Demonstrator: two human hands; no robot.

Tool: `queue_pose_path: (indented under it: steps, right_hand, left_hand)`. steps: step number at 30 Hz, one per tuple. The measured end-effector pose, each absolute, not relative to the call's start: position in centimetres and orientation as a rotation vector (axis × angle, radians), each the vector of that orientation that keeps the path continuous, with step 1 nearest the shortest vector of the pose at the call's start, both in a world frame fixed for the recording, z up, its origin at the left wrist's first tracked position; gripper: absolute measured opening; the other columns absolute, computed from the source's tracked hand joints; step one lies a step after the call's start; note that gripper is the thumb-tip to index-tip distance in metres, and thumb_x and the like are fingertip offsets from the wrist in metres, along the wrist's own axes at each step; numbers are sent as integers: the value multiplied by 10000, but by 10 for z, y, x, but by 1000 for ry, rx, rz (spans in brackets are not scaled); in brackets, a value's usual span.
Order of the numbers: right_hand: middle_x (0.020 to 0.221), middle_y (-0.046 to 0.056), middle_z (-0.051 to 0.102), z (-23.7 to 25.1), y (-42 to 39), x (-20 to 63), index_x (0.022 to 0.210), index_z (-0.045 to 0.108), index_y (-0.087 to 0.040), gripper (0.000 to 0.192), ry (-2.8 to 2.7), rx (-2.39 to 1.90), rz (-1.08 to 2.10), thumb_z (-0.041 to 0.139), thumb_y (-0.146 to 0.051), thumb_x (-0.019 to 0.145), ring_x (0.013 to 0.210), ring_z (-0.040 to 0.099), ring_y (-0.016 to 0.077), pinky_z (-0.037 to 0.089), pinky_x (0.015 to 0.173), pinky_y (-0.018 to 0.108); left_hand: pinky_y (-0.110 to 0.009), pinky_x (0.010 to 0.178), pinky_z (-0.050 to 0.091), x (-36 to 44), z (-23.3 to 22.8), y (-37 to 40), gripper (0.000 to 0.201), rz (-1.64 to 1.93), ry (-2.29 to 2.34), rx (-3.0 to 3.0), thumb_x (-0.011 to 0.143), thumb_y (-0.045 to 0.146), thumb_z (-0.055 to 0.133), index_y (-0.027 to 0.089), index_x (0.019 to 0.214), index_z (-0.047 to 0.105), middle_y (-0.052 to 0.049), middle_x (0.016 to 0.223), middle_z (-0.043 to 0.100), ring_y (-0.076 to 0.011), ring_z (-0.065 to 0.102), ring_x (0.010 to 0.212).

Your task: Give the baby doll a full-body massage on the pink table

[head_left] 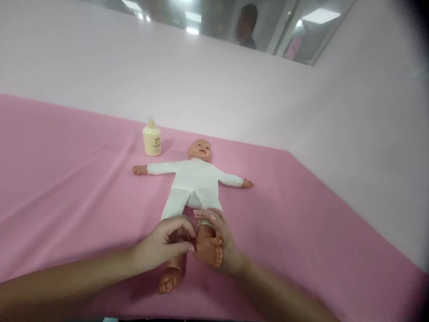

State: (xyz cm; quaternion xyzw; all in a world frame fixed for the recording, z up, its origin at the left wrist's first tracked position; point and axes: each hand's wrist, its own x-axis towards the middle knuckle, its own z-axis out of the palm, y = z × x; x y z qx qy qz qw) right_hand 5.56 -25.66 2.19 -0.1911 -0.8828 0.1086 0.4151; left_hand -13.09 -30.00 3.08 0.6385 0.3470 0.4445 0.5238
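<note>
A baby doll [196, 176] with a white cloth body lies on its back, head away from me and arms spread wide. My right hand [228, 243] is wrapped round the doll's lower leg on the right side, its fingers over the ankle and its palm behind the foot [205, 251]. That foot is raised with the sole towards me. From the left, my left hand [172, 239] curves its fingers and thumb in to touch the side of the same foot. The doll's other foot [170, 280] lies lower, under my left hand.
Pink cloth [83, 201] covers the table, with creases on the left. A pale yellow pump bottle [152, 141] stands beyond the doll's outstretched arm. White walls [167, 76] rise behind and to the right, and a person shows in the glass [214, 22] above.
</note>
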Motion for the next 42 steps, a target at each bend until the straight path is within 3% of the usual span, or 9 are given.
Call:
queue_pose_path:
  steps: [5, 11, 20, 25, 30, 32, 34, 38, 42]
  right_hand:
    - [806, -15, 637, 30, -259, 50, 1047, 462, -238, 358, -2153, -366, 136, 548, -150, 710, 686, 618, 145, 468, 801, 363]
    - [722, -28, 581, 36, -261, 52, 844, 422, -244, 230, -2168, -392, 237, 624, -263, 735, 619, 565, 136, 467, 678, 324]
    - [700, -4, 564, 38, -265, 55, 827, 429, -236, 190, -2211, -468, 355, 589, -301, 750, 613, 570, 164, 491, 609, 337]
    - [808, 14, 636, 37, -263, 58, 985, 475, -224, 422, -2153, -466, 454, 693, -476, 726, 671, 614, 169, 510, 672, 332]
    - [758, -2, 625, 32, -259, 58, 919, 474, -230, 494, -2182, -419, 460, 691, -607, 685, 654, 601, 158, 488, 678, 319]
    - [731, -6, 621, 30, -258, 58, 913, 475, -230, 538, -2178, -401, 488, 662, -676, 678, 633, 596, 158, 480, 679, 326]
    - [712, -3, 617, 28, -257, 57, 912, 479, -227, 545, -2184, -376, 505, 588, -723, 716, 617, 588, 158, 474, 677, 333]
    - [656, 0, 579, 26, -257, 57, 850, 465, -224, 509, -2203, -332, 486, 443, -728, 788, 585, 558, 164, 462, 644, 345]
    - [618, -8, 545, 26, -259, 58, 841, 471, -220, 389, -2190, -274, 471, 403, -602, 822, 556, 536, 165, 453, 623, 351]
  left_hand:
    - [-254, 633, 436, -131, 25, -301, 211, 1051, 829, 1465, 798, 315, 698, 162, 828, 554, 5, 761, 557, -115, 517, 693]
    - [-265, 641, 410, -133, 21, -301, 255, 1047, 841, 1618, 766, 319, 733, 168, 832, 538, -11, 816, 554, -130, 504, 735]
    - [-276, 713, 446, -134, 24, -299, 200, 1088, 773, 1733, 804, 283, 697, 183, 897, 551, -32, 924, 544, -165, 536, 871]
    - [-284, 772, 456, -133, 29, -302, 254, 1061, 754, 1763, 760, 241, 733, 187, 914, 539, -42, 997, 551, -169, 549, 910]
    - [-268, 750, 459, -133, 33, -302, 151, 1066, 717, 1811, 826, 204, 643, 187, 916, 523, -51, 1005, 545, -156, 546, 885]
    - [-276, 767, 460, -133, 33, -302, 43, 1099, 711, 1839, 890, 205, 552, 185, 894, 515, -47, 963, 541, -151, 539, 872]
    - [-282, 778, 460, -134, 33, -301, 71, 1126, 718, 1854, 915, 215, 517, 184, 855, 495, -41, 929, 534, -149, 532, 865]
    - [-275, 746, 461, -134, 31, -301, 120, 1096, 742, 1867, 899, 271, 567, 185, 872, 489, -45, 957, 525, -148, 518, 848]
    - [-264, 703, 466, -136, 27, -301, 264, 1053, 734, 1856, 843, 362, 658, 196, 973, 498, -51, 1009, 508, -159, 514, 866]
